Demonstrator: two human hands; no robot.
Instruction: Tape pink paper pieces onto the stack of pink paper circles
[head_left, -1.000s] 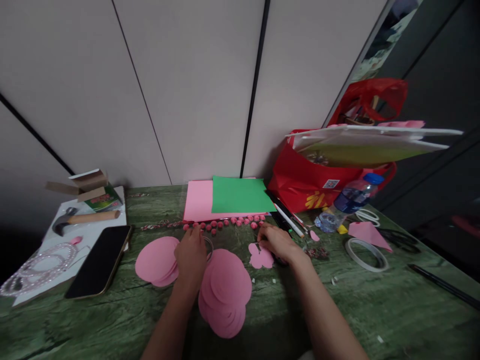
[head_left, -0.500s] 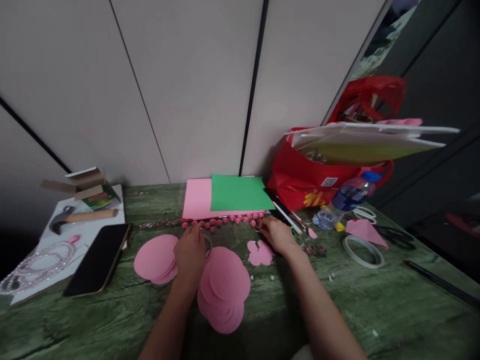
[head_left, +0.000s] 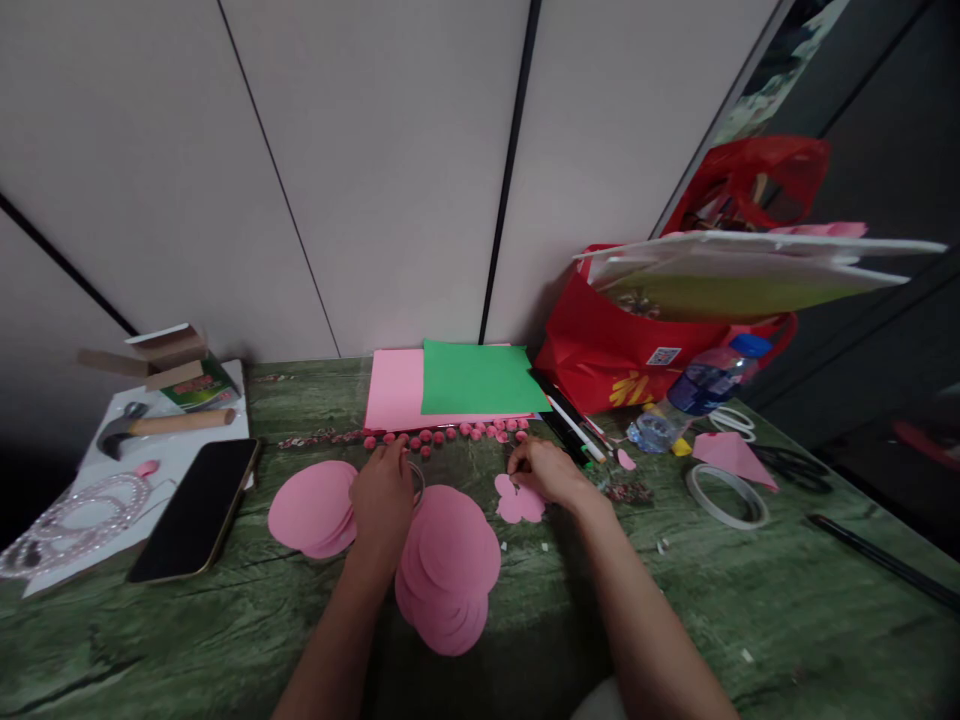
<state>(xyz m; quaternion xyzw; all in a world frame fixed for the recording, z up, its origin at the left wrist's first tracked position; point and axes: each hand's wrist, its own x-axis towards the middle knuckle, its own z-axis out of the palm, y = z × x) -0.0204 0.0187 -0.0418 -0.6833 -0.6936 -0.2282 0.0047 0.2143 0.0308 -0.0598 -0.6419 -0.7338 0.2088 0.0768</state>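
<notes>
My left hand (head_left: pixel 382 488) rests in the middle of the table, fingers curled together near a row of small pink rose-like balls (head_left: pixel 439 437). Whatever its fingertips hold, if anything, is hidden. Partly behind that hand is a roll of tape (head_left: pixel 417 484). A fan of pink paper discs (head_left: pixel 311 508) lies to its left, and a larger overlapping pile of pink paper discs (head_left: pixel 454 560) to its right. My right hand (head_left: pixel 551 470) has thumb and fingers pinched together at the top edge of pink petal-shaped paper cutouts (head_left: pixel 516 502). What lies within the pinch is too small to make out.
Green paper (head_left: pixel 484 378) lies over pink sheets (head_left: pixel 394 390) by the wall. Pens (head_left: pixel 574 430), a red bag (head_left: pixel 600 355), a water bottle (head_left: pixel 686 395), a tape ring (head_left: pixel 727 497) and scissors (head_left: pixel 795 465) stand right. A phone (head_left: pixel 196 510), hammer (head_left: pixel 172 423) and bead strand (head_left: pixel 90 515) lie left.
My right hand lifted slightly off the petal cutouts, then came back down to their top edge. The left hand has stayed in place. The view has shifted a little.
</notes>
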